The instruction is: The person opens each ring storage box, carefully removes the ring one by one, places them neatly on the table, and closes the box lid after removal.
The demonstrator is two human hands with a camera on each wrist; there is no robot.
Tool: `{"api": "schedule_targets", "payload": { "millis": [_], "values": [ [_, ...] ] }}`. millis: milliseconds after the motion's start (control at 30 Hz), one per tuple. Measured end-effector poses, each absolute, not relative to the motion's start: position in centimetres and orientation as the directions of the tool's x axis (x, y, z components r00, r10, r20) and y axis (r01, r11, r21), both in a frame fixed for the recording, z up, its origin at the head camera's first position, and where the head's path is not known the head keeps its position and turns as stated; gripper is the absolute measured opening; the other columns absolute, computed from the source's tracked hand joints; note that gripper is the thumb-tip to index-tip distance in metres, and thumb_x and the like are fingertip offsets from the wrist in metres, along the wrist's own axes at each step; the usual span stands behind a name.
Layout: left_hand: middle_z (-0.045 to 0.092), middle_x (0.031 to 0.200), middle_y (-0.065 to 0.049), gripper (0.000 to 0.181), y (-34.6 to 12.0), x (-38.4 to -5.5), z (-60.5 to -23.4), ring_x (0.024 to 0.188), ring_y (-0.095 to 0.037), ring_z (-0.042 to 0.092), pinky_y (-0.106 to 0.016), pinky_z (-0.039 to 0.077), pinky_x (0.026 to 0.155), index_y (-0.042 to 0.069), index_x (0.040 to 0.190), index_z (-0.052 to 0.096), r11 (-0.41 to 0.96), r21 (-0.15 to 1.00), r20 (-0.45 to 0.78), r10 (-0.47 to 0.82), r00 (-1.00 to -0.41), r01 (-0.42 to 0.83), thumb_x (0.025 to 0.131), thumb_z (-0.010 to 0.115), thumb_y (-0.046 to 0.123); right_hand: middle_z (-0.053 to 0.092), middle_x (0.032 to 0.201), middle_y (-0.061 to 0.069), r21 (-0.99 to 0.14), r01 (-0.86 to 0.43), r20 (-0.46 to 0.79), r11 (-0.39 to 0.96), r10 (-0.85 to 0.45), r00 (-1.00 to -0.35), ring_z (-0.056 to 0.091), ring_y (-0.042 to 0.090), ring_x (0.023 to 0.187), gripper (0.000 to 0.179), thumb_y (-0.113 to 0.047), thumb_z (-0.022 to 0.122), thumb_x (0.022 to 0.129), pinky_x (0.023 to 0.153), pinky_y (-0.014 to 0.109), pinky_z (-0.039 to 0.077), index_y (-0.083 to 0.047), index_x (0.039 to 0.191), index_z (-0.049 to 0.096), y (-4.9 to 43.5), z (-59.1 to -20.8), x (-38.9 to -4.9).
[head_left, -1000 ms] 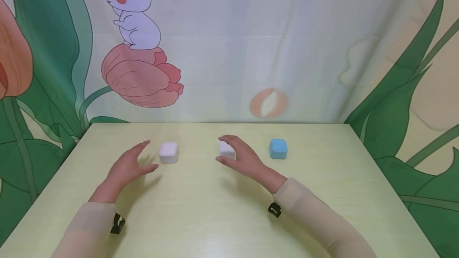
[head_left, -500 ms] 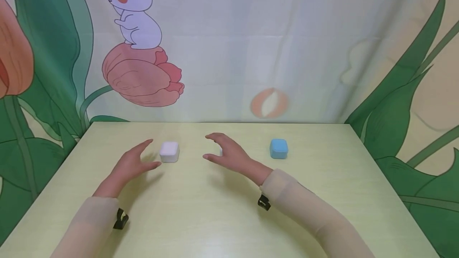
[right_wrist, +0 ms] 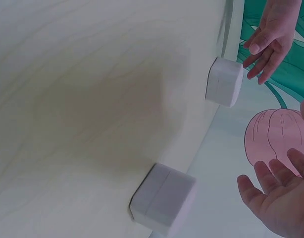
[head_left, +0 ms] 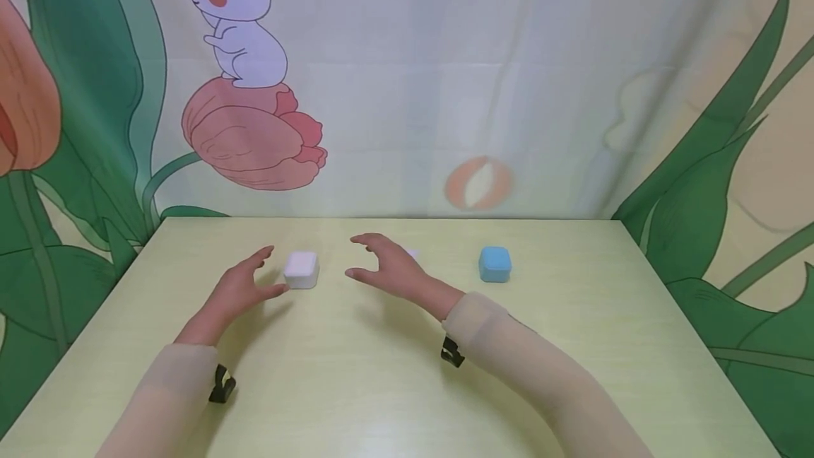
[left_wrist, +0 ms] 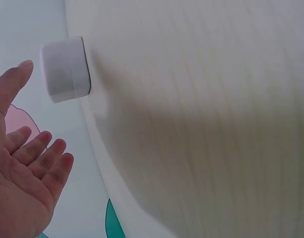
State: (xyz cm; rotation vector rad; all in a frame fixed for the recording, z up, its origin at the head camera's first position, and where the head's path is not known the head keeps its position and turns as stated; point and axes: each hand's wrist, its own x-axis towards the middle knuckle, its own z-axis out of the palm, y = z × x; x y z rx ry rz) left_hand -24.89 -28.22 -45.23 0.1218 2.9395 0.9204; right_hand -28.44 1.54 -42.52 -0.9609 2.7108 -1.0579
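Note:
A pale lilac-white block (head_left: 302, 270) with rounded edges sits on the table near its far side. Just left of it, my left hand (head_left: 237, 291) is held above the table, thumb and fingers spread apart and nothing between them. My right hand (head_left: 394, 271) hovers between that block and a second whitish block, fingers and thumb also apart and holding nothing. In the head view the second block is almost wholly hidden behind the right hand; the right wrist view shows this second block (right_wrist: 163, 199) plainly. Farther right stands a blue block (head_left: 494, 264), apart from both hands.
The light wooden table (head_left: 356, 387) carries the blocks in a loose row. Behind its far edge hangs a printed curtain (head_left: 394, 104) with a rabbit, tulips and leaves. Black wrist straps (head_left: 452, 352) show beneath the sleeves.
My right hand has moved left, past the second whitish block, toward the first one. The left hand has shifted slightly right, closer to the first block. The blocks have stayed in place.

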Motion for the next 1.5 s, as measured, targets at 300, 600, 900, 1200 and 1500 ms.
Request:
{"api": "schedule_targets", "payload": {
  "millis": [300,600,900,1200,1500],
  "values": [
    [0.035,0.159,-0.034,0.093,-28.5,-25.2,-45.6,0.144,-0.053,0.04,-0.066,0.039,0.115,-0.005,0.158,0.024,0.806,0.591,-0.088,0.083,-0.993,0.015,0.09,0.077,0.028,0.05,0.157,0.011,-0.631,-0.522,0.123,0.573,-0.59,-0.798,0.057,0.031,0.138,0.064,-0.033,0.07,0.097,0.116,0.043,0.047,-0.008,0.152,0.048,-0.8,-42.7,-28.8],
    [0.028,0.163,-0.032,0.096,-28.6,-25.5,-45.9,0.148,-0.052,0.034,-0.065,0.036,0.118,-0.004,0.161,0.018,0.787,0.615,-0.166,0.057,-0.984,-0.058,0.091,0.076,0.028,0.051,0.157,0.01,-0.619,-0.512,0.099,0.595,-0.588,-0.803,0.058,0.029,0.138,0.063,-0.033,0.068,0.097,0.116,0.04,0.048,-0.009,0.152,0.048,-2.6,-43.1,-28.8],
    [0.027,0.163,-0.033,0.093,-28.6,-25.8,-46.3,0.147,-0.053,0.035,-0.064,0.038,0.118,-0.005,0.16,0.019,0.751,0.659,-0.167,0.095,-0.981,-0.04,0.092,0.075,0.024,0.053,0.156,0.01,-0.602,-0.503,0.076,0.62,-0.583,-0.809,0.056,0.027,0.14,0.06,-0.031,0.068,0.098,0.118,0.036,0.046,-0.009,0.151,0.049,-4.4,-43.5,-28.6],
    [0.029,0.162,-0.034,0.09,-28.2,-25.8,-46.4,0.146,-0.052,0.038,-0.063,0.041,0.116,-0.007,0.159,0.021,0.741,0.671,-0.162,0.107,-0.981,-0.029,0.093,0.075,0.022,0.054,0.155,0.008,-0.638,-0.448,0.042,0.626,-0.553,-0.832,0.06,0.027,0.136,0.059,-0.032,0.067,0.098,0.113,0.035,0.05,-0.011,0.151,0.05,-5.1,-44.1,-28.8],
    [0.026,0.164,-0.033,0.088,-27.9,-26.5,-46.2,0.147,-0.052,0.037,-0.061,0.039,0.117,-0.005,0.16,0.02,0.734,0.677,-0.194,0.116,-0.974,-0.047,0.094,0.072,0.018,0.052,0.157,0.009,-0.695,-0.38,-0.001,0.611,-0.528,-0.849,0.059,0.028,0.136,0.059,-0.03,0.067,0.099,0.111,0.039,0.051,-0.01,0.151,0.049,-5.3,-44.5,-29.5]
  ]
}}
